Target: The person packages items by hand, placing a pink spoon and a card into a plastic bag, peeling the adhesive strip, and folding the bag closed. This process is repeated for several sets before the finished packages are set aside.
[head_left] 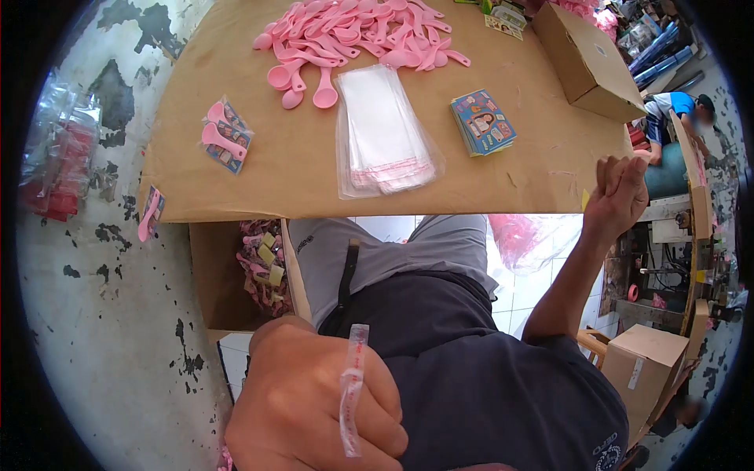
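My left hand (pixel 314 400) is large and close to the camera at the lower left, fingers curled. A clear strip with red print (pixel 353 392) lies across its back; its palm side is hidden. Raised at the table's right front edge, my right hand (pixel 620 188) is a fist with nothing visible in it. Clear plastic sleeves (pixel 381 118) lie in a stack mid-table. To their right is a stack of printed cards (pixel 483 122). Pink spoons (pixel 338 31) form a pile behind the sleeves. A bagged card with pink spoons (pixel 226 137) rests at left.
Another pink spoon with a card (pixel 151 213) lies at the table's (pixel 275 184) left corner. A cardboard box (pixel 589 63) stands back right. Below the left edge, an open carton (pixel 216 275) holds pink packets. Another person (pixel 675 110) is at far right.
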### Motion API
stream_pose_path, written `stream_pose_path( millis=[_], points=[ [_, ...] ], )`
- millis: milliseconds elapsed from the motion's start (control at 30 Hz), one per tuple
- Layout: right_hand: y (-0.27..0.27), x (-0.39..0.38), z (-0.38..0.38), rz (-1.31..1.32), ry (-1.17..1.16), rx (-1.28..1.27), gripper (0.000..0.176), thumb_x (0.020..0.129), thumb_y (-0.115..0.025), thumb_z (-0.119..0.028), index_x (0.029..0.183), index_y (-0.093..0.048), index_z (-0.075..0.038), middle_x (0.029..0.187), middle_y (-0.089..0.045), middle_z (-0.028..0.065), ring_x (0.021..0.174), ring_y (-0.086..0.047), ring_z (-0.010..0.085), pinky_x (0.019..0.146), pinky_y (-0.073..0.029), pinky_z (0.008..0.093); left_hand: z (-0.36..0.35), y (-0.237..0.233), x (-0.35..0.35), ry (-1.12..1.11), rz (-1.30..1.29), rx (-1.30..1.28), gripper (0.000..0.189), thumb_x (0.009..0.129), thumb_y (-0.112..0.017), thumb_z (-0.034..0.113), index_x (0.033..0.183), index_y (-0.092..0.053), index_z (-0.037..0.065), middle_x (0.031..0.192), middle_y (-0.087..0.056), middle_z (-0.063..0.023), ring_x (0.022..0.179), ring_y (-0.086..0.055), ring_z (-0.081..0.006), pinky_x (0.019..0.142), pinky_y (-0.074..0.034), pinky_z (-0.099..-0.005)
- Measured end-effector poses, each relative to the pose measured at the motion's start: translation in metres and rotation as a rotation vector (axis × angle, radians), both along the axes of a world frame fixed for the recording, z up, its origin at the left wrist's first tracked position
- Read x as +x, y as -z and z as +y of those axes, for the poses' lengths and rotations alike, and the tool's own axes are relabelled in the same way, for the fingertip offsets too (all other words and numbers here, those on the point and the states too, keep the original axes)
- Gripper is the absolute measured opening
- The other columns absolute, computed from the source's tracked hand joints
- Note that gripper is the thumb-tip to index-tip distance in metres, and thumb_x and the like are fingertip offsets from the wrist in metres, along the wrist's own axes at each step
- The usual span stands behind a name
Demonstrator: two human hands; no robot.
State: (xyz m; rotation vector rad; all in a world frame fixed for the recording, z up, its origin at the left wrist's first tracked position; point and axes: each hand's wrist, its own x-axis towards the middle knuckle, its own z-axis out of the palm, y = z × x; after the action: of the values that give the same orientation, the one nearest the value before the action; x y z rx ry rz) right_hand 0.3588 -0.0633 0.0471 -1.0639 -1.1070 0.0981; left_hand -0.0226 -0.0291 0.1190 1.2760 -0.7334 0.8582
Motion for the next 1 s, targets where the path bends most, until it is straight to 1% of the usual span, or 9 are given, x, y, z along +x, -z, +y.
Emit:
stream_pose_path(
  millis=[33,100,233,367,567,733,800,900,1000],
  points=[
    [0.000,-0.006,0.001,0.078,-0.068,0.042,0.050,0.113,-0.047,-0.029,0.066,-0.042,-0.010,0.062,-0.032,-0.0028,0.055,-0.024,0.0070,0.052,-0.020,0.0261,-0.004,-0.008,-0.005,0.000,-0.001,-0.009,0.019,0.087,-0.055,-0.003,0.068,-0.051,-0.005,0.077,-0.062,-0.0258,0.055,-0.063,-0.0329,0.042,-0.046,-0.0340],
    [0.003,-0.017,0.004,0.160,-0.143,0.066,0.050,0.112,-0.047,-0.029,0.066,-0.043,-0.010,0.062,-0.031,-0.0031,0.055,-0.023,0.0069,0.051,-0.020,0.0257,-0.013,-0.032,-0.022,-0.434,0.612,0.195,0.011,0.077,-0.062,0.005,0.071,-0.060,-0.004,0.077,-0.066,-0.0165,0.057,-0.065,-0.0262,0.043,-0.045,-0.0324],
    [0.000,-0.034,0.012,0.242,-0.086,0.031,0.042,0.113,-0.045,-0.028,0.087,-0.062,0.000,0.063,-0.027,-0.0059,0.054,-0.018,0.0037,0.049,-0.016,0.0245,-0.020,-0.009,-0.032,-0.432,0.670,0.483,0.018,0.066,-0.063,0.013,0.075,-0.067,-0.002,0.075,-0.067,-0.0086,0.056,-0.065,-0.0207,0.042,-0.043,-0.0301],
    [-0.004,-0.047,0.012,0.153,-0.062,-0.133,0.043,0.114,-0.042,-0.028,0.129,-0.060,0.008,0.065,-0.029,-0.0074,0.055,-0.016,0.0009,0.047,-0.015,0.0225,-0.025,-0.007,-0.010,-0.338,0.455,0.014,0.016,0.084,-0.065,0.012,0.082,-0.067,-0.003,0.074,-0.067,-0.0124,0.053,-0.063,-0.0220,0.040,-0.041,-0.0298],
    [-0.007,-0.046,0.001,0.095,-0.257,-0.409,0.037,0.111,-0.049,-0.024,0.135,-0.057,0.003,0.070,-0.038,-0.0060,0.058,-0.031,0.0008,0.049,-0.021,0.0200,-0.005,0.020,0.005,-0.081,-0.041,-0.040,0.023,0.094,-0.062,0.017,0.086,-0.068,-0.003,0.071,-0.066,-0.0129,0.051,-0.063,-0.0216,0.039,-0.039,-0.0290],
    [-0.006,-0.051,0.000,-0.089,-0.166,-0.486,0.024,0.106,-0.060,-0.020,0.118,-0.065,0.000,0.078,-0.047,-0.0037,0.073,-0.045,0.0032,0.063,-0.032,0.0176,-0.005,0.012,0.007,-0.095,-0.155,-0.059,0.027,0.101,-0.060,0.020,0.090,-0.069,-0.003,0.070,-0.066,-0.0132,0.050,-0.062,-0.0214,0.038,-0.038,-0.0284],
    [-0.001,-0.048,0.000,-0.116,-0.134,-0.448,0.019,0.104,-0.063,-0.019,0.108,-0.067,-0.001,0.080,-0.049,-0.0034,0.077,-0.048,0.0045,0.069,-0.034,0.0179,0.002,-0.004,0.002,0.010,-0.032,-0.008,0.036,0.102,-0.066,0.036,0.134,-0.069,0.020,0.067,-0.064,-0.0048,0.040,-0.044,-0.0083,0.038,-0.023,-0.0249],
    [0.003,-0.046,-0.007,-0.015,-0.131,-0.355,0.023,0.102,-0.065,-0.014,0.083,-0.058,-0.004,0.077,-0.046,-0.0043,0.075,-0.042,0.0063,0.072,-0.031,0.0208,0.013,0.016,-0.007,-0.149,-0.077,0.011,0.041,0.101,-0.069,0.035,0.122,-0.050,0.005,0.066,-0.069,-0.0185,0.044,-0.063,-0.0202,0.035,-0.035,-0.0240],
    [0.006,-0.050,-0.016,0.147,-0.138,-0.320,0.037,0.099,-0.066,-0.007,0.072,-0.041,-0.009,0.074,-0.039,-0.0049,0.072,-0.034,0.0064,0.066,-0.026,0.0233,0.009,0.040,-0.023,-0.380,0.003,-0.264,0.034,0.086,-0.084,0.013,0.102,-0.060,-0.004,0.069,-0.066,-0.0214,0.053,-0.066,-0.0221,0.041,-0.047,-0.0289]
  ],
)
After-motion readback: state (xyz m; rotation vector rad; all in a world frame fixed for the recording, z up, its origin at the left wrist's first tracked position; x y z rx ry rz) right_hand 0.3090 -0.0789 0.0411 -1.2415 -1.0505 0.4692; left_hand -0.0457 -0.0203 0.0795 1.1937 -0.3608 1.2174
